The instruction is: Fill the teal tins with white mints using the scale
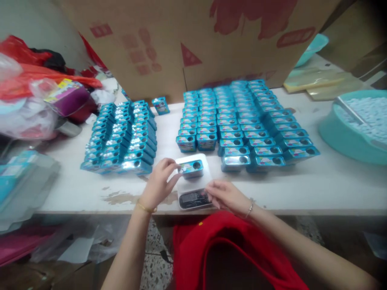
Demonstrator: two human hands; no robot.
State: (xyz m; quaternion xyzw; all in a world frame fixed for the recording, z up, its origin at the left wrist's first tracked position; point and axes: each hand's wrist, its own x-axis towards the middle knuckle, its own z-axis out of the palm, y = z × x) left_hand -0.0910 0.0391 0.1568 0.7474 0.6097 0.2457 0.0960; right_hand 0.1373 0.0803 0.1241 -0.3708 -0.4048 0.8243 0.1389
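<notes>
A small blue box (192, 167) with a round dark opening in its top rests on a white digital scale (206, 177). White pellets (182, 170) show at the left end of this box. My left hand (160, 181) has thumb and forefinger closed about that end, beside the pellets. Over the right part of the scale's dark display panel (190, 198) is my right hand (222, 194). Its fingertips are pressed together, and whatever they may hold is too small to make out.
Rows of blue boxes with white pellets on top (139, 135) stand at left; more blue boxes (229, 133) fill the right. One lone box (161, 106) stands behind. A turquoise basin (347, 133) of pale pellets is far right. A large carton (169, 48) blocks the back.
</notes>
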